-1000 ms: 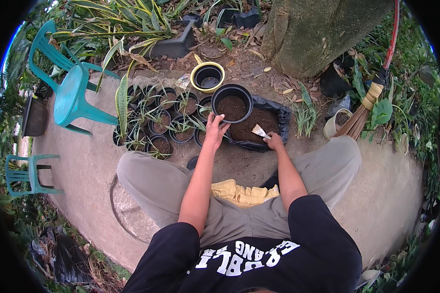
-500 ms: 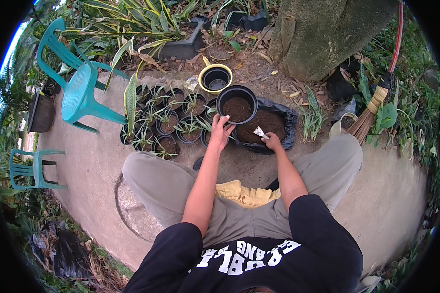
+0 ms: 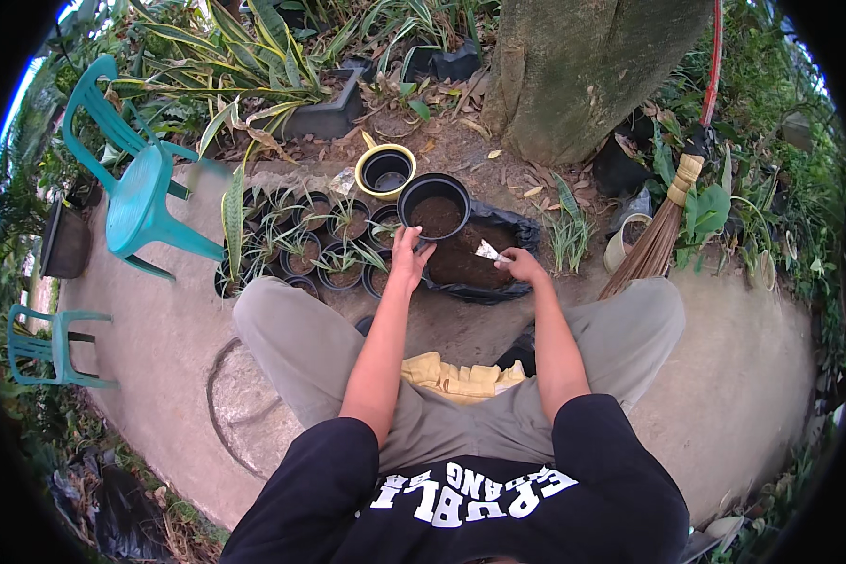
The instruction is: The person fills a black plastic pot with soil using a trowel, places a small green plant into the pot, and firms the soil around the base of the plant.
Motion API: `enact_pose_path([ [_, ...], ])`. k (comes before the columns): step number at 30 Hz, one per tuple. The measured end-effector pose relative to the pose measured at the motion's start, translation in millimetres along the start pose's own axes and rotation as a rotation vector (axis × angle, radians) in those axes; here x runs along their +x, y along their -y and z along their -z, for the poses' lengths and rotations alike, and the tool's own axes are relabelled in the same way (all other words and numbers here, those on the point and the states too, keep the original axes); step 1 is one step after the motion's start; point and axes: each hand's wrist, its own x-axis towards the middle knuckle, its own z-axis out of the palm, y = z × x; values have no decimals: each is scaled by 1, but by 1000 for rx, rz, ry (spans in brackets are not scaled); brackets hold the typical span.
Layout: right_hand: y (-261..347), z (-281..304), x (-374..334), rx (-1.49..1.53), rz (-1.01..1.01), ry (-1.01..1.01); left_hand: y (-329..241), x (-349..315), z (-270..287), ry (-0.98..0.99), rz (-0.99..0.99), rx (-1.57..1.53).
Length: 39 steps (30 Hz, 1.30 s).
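My left hand (image 3: 409,258) grips the near rim of a round black plant pot (image 3: 434,209). Dark brown soil partly fills this pot, which is held up off the ground. In my right hand (image 3: 523,265) is a small whitish, flat scoop-like piece (image 3: 488,250), pinched between thumb and fingers; its exact kind is unclear. Below it lies an opened black plastic bag (image 3: 528,226) with loose dark soil (image 3: 479,268) inside. The held pot overlaps the bag's left edge in the view.
Left of the bag stand several small black pots with spiky seedlings (image 3: 303,254). Behind is a yellow-rimmed container (image 3: 383,146) around a black pot. A tree trunk (image 3: 573,85) rises beyond. A stick broom (image 3: 663,230) leans at right; green plastic chairs (image 3: 141,202) stand at left.
The whole view has shifted slightly. My left hand and the pot have moved a little farther from me, and my right hand with the whitish piece has risen slightly away from the soil.
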Motion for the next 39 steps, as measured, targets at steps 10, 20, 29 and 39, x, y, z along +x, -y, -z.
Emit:
enact_pose_path([
  [10, 49, 83, -35, -66, 137, -178, 13, 14, -1, -79, 10, 7],
  [20, 101, 97, -44, -81, 245, -301, 30, 21, -1, -51, 181, 145],
  [29, 138, 67, -54, -77, 175, -408, 29, 13, -18, 52, 165, 89],
  [39, 149, 64, -58, -176, 244, -563, 34, 15, -23, 43, 113, 67],
])
